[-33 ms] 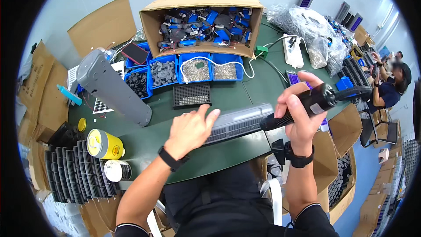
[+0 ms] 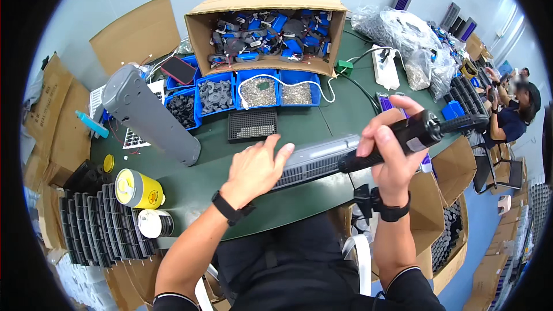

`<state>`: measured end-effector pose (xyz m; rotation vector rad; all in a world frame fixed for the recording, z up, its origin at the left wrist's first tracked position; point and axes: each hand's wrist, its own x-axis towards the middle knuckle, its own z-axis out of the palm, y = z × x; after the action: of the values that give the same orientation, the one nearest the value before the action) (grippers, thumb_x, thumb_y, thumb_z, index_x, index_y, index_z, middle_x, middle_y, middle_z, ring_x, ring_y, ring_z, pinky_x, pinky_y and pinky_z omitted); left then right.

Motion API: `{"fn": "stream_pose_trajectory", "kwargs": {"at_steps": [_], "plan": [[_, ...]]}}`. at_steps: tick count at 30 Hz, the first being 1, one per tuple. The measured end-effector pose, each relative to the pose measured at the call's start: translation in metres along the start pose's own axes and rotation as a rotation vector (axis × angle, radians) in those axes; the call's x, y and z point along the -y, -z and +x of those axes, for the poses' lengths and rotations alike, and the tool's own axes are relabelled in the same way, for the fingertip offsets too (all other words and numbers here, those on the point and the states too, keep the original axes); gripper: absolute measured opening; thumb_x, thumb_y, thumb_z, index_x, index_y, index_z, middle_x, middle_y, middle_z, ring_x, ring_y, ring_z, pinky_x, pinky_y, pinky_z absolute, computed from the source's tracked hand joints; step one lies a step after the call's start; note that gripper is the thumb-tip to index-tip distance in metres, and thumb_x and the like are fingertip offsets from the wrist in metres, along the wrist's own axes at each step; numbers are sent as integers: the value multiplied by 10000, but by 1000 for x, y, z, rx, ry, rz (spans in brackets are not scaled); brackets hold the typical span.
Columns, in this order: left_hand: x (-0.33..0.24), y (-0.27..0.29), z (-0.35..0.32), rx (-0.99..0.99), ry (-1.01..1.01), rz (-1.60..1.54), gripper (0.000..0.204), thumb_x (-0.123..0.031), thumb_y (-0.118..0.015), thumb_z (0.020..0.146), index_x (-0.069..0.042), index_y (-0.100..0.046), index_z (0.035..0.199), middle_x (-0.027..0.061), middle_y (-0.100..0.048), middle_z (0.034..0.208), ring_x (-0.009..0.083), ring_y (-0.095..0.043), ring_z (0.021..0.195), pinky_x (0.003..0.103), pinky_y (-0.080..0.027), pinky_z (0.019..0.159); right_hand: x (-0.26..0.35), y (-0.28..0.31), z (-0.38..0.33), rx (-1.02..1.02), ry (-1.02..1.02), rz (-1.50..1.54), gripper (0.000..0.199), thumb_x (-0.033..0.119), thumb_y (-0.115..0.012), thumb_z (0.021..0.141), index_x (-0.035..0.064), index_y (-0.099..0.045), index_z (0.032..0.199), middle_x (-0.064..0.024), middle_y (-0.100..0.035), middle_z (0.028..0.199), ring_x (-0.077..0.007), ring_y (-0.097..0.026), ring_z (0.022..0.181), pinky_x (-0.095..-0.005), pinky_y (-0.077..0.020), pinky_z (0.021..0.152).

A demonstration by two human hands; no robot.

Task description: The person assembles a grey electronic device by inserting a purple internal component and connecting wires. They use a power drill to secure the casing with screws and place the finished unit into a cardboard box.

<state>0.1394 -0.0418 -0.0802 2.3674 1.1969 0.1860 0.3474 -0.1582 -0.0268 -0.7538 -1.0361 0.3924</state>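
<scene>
A long grey housing with a slotted side (image 2: 311,167) lies across the table in front of me. My left hand (image 2: 256,171) grips its left end, thumb and forefinger showing; the other fingers are partly hidden. In my right hand (image 2: 394,152) is a black electric screwdriver (image 2: 417,133), tilted, its front end at the housing's right end. The fingers wrap round its body, and the cord leaves from its rear. Whether the bit touches a screw is hidden. Beyond the housing sits a black perforated tray (image 2: 252,125) with rows of small light pieces.
Blue bins (image 2: 257,93) of screws and dark parts stand under a tipped cardboard box (image 2: 265,3) of blue-and-grey parts. At left are a grey tower-shaped unit (image 2: 152,116), a yellow tub (image 2: 138,189), a white-topped jar (image 2: 154,224) and stacked black grilles (image 2: 103,224). Another person (image 2: 510,109) works at far right.
My left hand has shifted slightly to the right along the housing. The screwdriver's front end has dipped a little to the left; my right hand still holds it.
</scene>
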Motion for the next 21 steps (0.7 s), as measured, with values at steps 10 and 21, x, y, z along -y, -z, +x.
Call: {"fn": "stream_pose_trajectory", "kwargs": {"at_steps": [10,21], "plan": [[53,-6,-26,-203,17,-276,492,-393,-584,1067,10,-642,1344,260,-720,1229,412,-692,1155,468,-525,1006,-28,-32,-20,31,-34,-60,446,-50,-746,888,-40,-574,1300,-88,-719,798,-110,-643,605,-240,-495,570],[56,-25,-28,-295,-17,-382,387,-326,-543,1096,11,-682,1229,235,-726,1043,391,-708,959,451,-540,874,-43,-58,-19,-1,-262,-275,372,-13,-813,913,11,-607,1221,12,-667,810,-27,-574,668,-199,-453,607]]}}
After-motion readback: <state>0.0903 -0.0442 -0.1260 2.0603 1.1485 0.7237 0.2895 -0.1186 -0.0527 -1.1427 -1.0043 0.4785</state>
